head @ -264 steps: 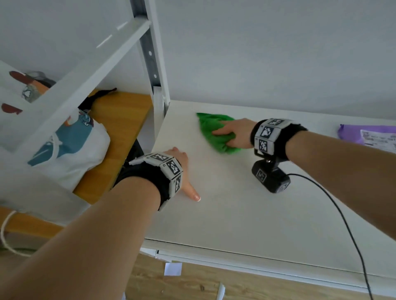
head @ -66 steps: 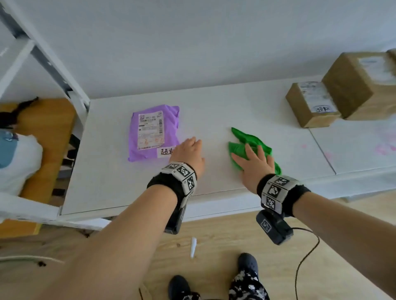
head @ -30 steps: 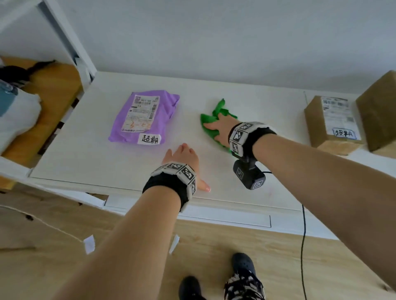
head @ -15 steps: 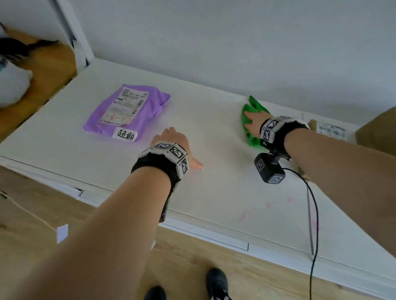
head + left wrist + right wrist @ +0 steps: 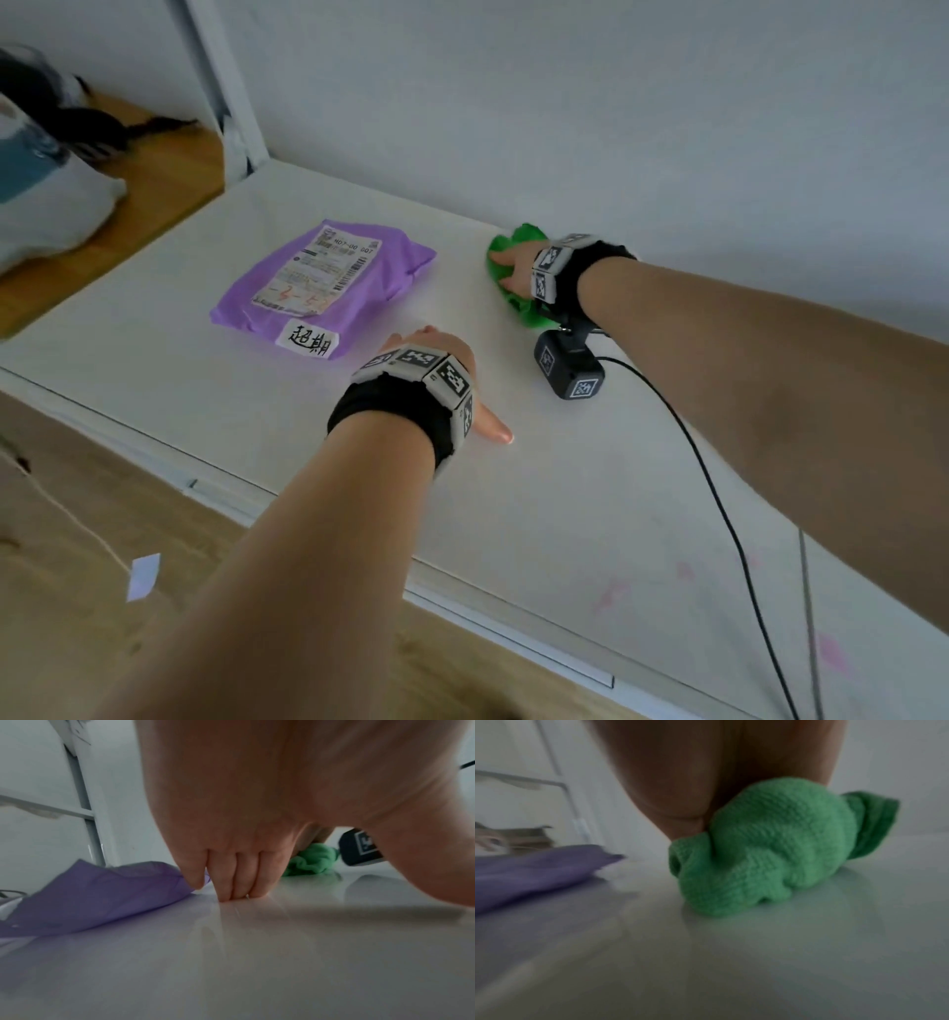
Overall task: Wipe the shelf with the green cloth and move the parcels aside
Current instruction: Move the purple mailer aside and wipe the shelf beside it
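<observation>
Fingers (image 5: 239,880) of my left hand (image 5: 436,360) press flat on the shelf (image 5: 590,514) beside the purple parcel (image 5: 328,288), while my right hand (image 5: 513,267) presses the green cloth (image 5: 770,850) down.

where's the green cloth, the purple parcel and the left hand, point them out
green cloth (image 5: 765,850), right wrist view, on the bunched middle fold.
purple parcel (image 5: 328,280), head view, on its white shipping label.
left hand (image 5: 436,347), head view, on the back of the hand above the wristband.

White shelf (image 5: 590,493) bears purple parcel (image 5: 328,288), green cloth (image 5: 513,272).
</observation>
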`<state>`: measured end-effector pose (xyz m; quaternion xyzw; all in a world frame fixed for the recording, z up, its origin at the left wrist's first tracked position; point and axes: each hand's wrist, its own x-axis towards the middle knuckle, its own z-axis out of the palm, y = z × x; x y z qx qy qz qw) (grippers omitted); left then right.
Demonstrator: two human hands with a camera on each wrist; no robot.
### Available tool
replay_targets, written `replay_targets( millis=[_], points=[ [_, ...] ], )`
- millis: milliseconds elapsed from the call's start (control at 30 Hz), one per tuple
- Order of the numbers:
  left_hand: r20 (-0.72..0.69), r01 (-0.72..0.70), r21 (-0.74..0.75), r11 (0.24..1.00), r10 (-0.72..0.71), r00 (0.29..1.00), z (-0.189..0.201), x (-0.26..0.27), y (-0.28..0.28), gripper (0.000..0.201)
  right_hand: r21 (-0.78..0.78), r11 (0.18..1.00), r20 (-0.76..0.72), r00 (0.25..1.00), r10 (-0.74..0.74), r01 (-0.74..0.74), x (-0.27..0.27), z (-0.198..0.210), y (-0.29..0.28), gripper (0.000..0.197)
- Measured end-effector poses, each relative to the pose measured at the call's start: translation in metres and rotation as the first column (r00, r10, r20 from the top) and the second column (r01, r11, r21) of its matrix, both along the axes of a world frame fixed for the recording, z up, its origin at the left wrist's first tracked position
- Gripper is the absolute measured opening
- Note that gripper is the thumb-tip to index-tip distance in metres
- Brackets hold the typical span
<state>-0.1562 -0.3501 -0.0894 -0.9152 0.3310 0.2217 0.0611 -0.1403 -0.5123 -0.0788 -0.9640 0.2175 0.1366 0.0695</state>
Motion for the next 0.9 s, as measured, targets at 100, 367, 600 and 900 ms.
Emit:
replay_targets(
  millis=[100,367,600,900],
  points=[
    [-0.006,0.002,-0.040,0.999,-0.002,1.000,-0.006,0.003,0.005,0.103,0.021,0.978,-0.027,0.977,0.210,-0.210,0.015,-0.008,0.039,0.054],
    [0.025,0.051,0.014,0.999,-0.051,0.998,-0.001,-0.002,0.008,0.107,-0.057,0.986,-0.097,0.984,0.149,-0.155,-0.029,-0.011,-0.011,0.055],
    [0.032,0.073,0.044,0.996,-0.075,0.997,-0.007,0.001,0.007,0.123,-0.038,0.999,-0.010,1.000,0.024,-0.025,-0.005,-0.005,-0.006,0.055],
    [0.034,0.144,0.077,0.987,-0.147,0.989,0.000,0.002,0.010,0.122,-0.038,0.996,-0.057,0.995,0.081,-0.083,-0.012,-0.017,0.008,0.052]
  ],
)
